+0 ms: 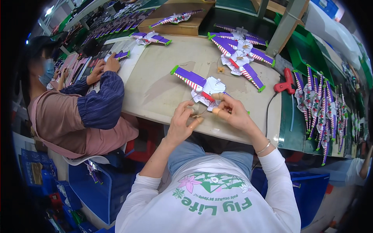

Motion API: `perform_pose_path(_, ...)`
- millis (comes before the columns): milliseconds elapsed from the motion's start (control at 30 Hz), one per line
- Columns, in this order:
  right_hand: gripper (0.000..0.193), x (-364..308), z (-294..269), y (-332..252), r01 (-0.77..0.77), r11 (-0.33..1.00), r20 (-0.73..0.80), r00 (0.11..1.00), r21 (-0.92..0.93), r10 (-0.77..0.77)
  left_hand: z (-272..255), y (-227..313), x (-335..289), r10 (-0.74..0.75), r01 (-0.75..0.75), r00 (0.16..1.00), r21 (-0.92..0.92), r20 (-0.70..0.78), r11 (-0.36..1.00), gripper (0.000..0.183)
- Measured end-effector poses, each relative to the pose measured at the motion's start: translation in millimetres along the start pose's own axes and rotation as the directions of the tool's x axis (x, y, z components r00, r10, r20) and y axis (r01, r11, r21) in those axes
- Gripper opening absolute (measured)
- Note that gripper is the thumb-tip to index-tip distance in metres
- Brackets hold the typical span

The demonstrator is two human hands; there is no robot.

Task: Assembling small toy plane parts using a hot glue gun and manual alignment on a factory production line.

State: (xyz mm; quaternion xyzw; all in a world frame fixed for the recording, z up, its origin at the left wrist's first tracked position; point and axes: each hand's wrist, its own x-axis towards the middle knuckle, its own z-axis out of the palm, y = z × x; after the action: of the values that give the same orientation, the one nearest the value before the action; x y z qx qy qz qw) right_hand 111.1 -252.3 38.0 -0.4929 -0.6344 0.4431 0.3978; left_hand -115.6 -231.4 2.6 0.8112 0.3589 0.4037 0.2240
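A toy wing assembly (197,79), purple and white with red-striped edges and a green tip, lies on the table before me. My right hand (234,112) grips its near right part, thumb and index bent around the white middle and covering much of the right wing. Just left of it, my left hand (182,123) is pinched around a thin wire with a small tan piece (198,115) by the thumb. Several fingertips wear tan finger covers. Where the wire meets the white body is hidden by my fingers.
Several similar wing assemblies (239,58) are heaped at the far right of the tabletop (155,83). A red glue gun (286,82) lies at the right, its cord running nearby. More wings (322,105) stand in rows beyond it. On the left, a co-worker (66,112) handles another wing.
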Motion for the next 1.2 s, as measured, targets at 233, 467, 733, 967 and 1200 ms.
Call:
perform_pose_path(233,0.051,-3,21,-9,-0.082,0.979,-0.237,0.971,-0.189,0.035,6,13,13,-0.135,0.172,0.984,-0.394,0.12,0.903,0.017)
perform_pose_path(467,0.054,-8,24,-10,0.115,0.914,-0.258,0.939,-0.388,-0.228,19,7,24,-0.287,0.411,0.911,-0.702,0.296,0.581,0.014)
perform_pose_path(733,0.023,7,12,-6,0.131,0.99,-0.092,0.987,-0.051,-0.135,19,0,24,-0.251,0.347,0.936,-0.51,0.248,0.787,0.028)
perform_pose_path(967,0.008,14,1,-2,-0.124,0.956,0.008,0.992,0.266,0.127,37,11,21,0.173,-0.13,0.947,0.171,-0.27,0.977,0.021)
perform_pose_path(1200,0.009,16,9,7,0.001,0.994,-0.171,0.985,0.113,0.018,34,17,23,0.136,-0.083,0.938,0.174,-0.318,0.981,0.019)
